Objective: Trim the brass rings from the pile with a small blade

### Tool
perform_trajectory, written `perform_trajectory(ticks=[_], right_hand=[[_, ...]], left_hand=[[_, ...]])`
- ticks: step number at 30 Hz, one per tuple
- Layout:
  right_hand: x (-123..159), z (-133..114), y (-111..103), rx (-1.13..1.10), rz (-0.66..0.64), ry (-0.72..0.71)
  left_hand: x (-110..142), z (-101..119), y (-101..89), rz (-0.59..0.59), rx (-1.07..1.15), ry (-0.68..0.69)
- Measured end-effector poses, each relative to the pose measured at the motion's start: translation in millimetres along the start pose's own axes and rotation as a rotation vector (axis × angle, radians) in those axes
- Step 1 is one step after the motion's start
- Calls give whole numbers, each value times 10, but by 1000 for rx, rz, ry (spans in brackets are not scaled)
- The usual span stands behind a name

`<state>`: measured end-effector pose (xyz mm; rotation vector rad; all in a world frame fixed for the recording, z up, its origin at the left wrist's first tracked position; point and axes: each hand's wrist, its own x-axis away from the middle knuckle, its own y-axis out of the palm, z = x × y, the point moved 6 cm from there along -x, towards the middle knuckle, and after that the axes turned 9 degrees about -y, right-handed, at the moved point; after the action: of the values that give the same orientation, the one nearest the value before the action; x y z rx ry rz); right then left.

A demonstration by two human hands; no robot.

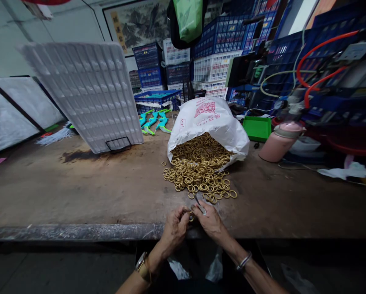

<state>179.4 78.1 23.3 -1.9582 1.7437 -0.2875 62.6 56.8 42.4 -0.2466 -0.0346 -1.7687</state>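
Note:
At the table's front edge, my left hand (175, 225) is closed, pinching a gold-coloured ring (191, 218) between thumb and fingers. My right hand (212, 220) meets it from the other side, closed around a small knife-like tool (201, 207) with a pale body and a thin dark end pointing up and away. Its fingertips are close to the ring, and whether they touch it is hidden. Just beyond both hands lies a heap of gold-coloured rings (198, 179), spilling from the mouth of a white woven sack (213, 118) that rests on its side.
On the left stands a tilted, ribbed translucent panel (88, 94) beside a small black wire stand (118, 143). Turquoise and green plastic pieces (154, 121) lie behind. To the right are a green tray (257, 128) and a pink bottle (279, 143) with red hose. Stacked crates (218, 36) fill the back.

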Motion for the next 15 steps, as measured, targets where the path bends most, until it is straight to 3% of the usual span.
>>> perform_trajectory(ticks=[6, 12, 15], right_hand=[[-4, -79, -12, 67, 6, -8], [-14, -67, -21, 96, -1, -13], [30, -27, -46, 214, 13, -30]], left_hand=[[19, -35, 11, -82, 73, -143], [17, -150, 22, -51, 166, -185], [11, -174, 19, -37, 192, -201]])
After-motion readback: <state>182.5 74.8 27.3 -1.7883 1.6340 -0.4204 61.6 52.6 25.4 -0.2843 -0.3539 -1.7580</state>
